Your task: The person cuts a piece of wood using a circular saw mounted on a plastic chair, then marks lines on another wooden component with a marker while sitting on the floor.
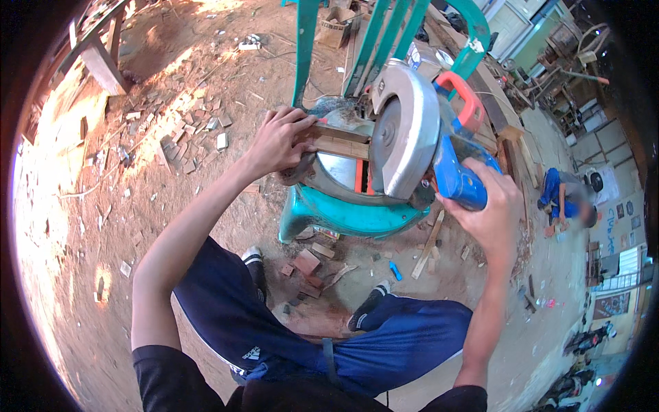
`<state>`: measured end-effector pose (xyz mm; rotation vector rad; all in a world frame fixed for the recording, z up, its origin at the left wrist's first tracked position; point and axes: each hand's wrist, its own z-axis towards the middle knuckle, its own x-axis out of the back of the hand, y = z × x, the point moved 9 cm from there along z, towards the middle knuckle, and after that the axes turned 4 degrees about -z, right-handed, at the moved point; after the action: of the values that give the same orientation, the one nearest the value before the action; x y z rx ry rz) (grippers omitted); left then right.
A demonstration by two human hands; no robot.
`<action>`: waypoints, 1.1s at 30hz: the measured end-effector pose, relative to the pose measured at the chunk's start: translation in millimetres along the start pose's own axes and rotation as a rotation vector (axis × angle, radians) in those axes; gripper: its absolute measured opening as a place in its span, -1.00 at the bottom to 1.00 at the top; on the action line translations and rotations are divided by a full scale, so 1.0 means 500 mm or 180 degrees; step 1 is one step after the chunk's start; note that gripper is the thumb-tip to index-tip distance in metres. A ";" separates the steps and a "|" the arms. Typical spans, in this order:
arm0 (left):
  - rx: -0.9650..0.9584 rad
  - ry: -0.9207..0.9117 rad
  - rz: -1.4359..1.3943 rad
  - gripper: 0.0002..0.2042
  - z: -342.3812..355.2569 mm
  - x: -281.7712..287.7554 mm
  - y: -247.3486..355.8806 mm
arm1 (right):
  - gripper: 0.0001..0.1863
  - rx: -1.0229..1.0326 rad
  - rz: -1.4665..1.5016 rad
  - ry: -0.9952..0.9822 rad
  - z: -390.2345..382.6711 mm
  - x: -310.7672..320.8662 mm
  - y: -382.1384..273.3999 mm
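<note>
A miter saw (412,130) with a silver blade guard and blue handle stands on a green plastic chair (357,216). My right hand (491,202) is wrapped round the blue handle (458,177). The round blade (388,130) is down beside the end of a wooden strip (341,145) on the saw's base; whether it touches the wood, I cannot tell. My left hand (280,141) presses on the strip's left end, fingers curled over it against the fence. A red-orange carrying handle (463,101) tops the saw.
Wood offcuts (309,264) lie between my feet, with a blue bottle-like object (395,270) nearby. More scraps (189,141) litter the dirt at left. Long planks (504,117) are stacked behind the saw. Another person (566,196) crouches at far right.
</note>
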<state>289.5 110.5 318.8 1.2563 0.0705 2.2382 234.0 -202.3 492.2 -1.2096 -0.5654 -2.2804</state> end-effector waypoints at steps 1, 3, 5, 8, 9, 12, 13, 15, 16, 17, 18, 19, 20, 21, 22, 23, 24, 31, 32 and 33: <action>-0.0031 -0.0003 -0.0010 -0.40 0.000 -0.001 0.001 | -0.38 -0.0022 -0.0009 0.0072 -0.002 0.003 -0.003; -0.0045 -0.0021 0.0046 -0.40 -0.004 -0.003 -0.002 | -0.37 -0.0028 0.0055 0.0162 -0.003 0.003 -0.007; -0.0058 0.0052 0.0060 -0.40 -0.002 -0.003 -0.002 | -0.37 0.0026 0.0050 0.0159 0.003 0.004 -0.009; -0.0129 0.0137 0.0056 -0.39 -0.006 -0.003 -0.003 | -0.36 0.0026 0.0031 0.0144 -0.001 0.003 -0.011; -0.0104 0.0098 0.0052 -0.38 -0.007 -0.003 -0.002 | -0.35 -0.0017 0.0040 0.0140 -0.002 0.000 -0.008; -0.0008 0.0017 -0.0009 -0.37 -0.002 -0.003 0.002 | -0.34 -0.0100 0.0031 0.0091 -0.005 -0.003 -0.003; 0.0057 -0.0021 -0.0062 -0.36 -0.001 -0.007 0.000 | -0.34 -0.0104 0.0030 0.0080 -0.006 -0.006 0.001; 0.0028 -0.0029 -0.0058 -0.36 0.000 -0.009 -0.006 | -0.33 -0.0113 0.0042 0.0111 -0.006 -0.006 0.010; -0.0001 -0.0024 -0.0045 -0.36 0.000 -0.010 -0.008 | -0.33 -0.0124 0.0039 0.0097 -0.006 -0.007 0.009; 0.0000 -0.0028 -0.0055 -0.36 0.000 -0.011 -0.009 | -0.33 -0.0123 0.0057 0.0091 -0.004 -0.006 0.006; 0.0011 -0.0033 -0.0074 -0.37 0.001 -0.013 -0.010 | -0.34 -0.0121 0.0074 0.0085 -0.003 -0.005 0.005; 0.0022 -0.0037 -0.0095 -0.37 0.001 -0.015 -0.011 | -0.34 -0.0124 0.0068 0.0075 -0.005 -0.005 0.006; 0.0026 -0.0041 -0.0086 -0.37 0.000 -0.011 -0.009 | -0.34 -0.0156 0.0087 0.0036 -0.006 -0.007 0.008; 0.0036 -0.0037 -0.0083 -0.38 0.000 -0.007 -0.006 | -0.34 -0.0188 0.0106 -0.0003 -0.006 -0.010 0.009; 0.0047 -0.0034 -0.0078 -0.38 -0.001 -0.004 -0.005 | -0.34 -0.0186 0.0117 -0.0002 -0.005 -0.010 0.006; 0.0049 -0.0035 -0.0090 -0.38 -0.001 -0.008 -0.005 | -0.34 -0.0195 0.0128 0.0009 -0.004 -0.008 0.005; 0.0061 -0.0044 -0.0064 -0.38 0.000 -0.011 -0.007 | -0.34 -0.0204 0.0141 0.0019 -0.004 -0.007 0.004; -0.0004 -0.0011 -0.0039 -0.37 -0.001 -0.010 -0.006 | -0.35 -0.0227 0.0111 -0.0049 -0.005 -0.005 0.004; 0.0007 -0.0022 -0.0033 -0.37 -0.003 -0.009 -0.006 | -0.35 -0.0216 0.0104 -0.0035 -0.005 -0.006 0.005; 0.0021 -0.0017 -0.0013 -0.37 -0.003 -0.009 -0.007 | -0.35 -0.0204 0.0097 -0.0020 -0.004 -0.007 0.004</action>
<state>291.7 111.3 313.6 1.2646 0.0785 2.2327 235.8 -204.1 488.4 -1.2477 -0.4762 -2.2855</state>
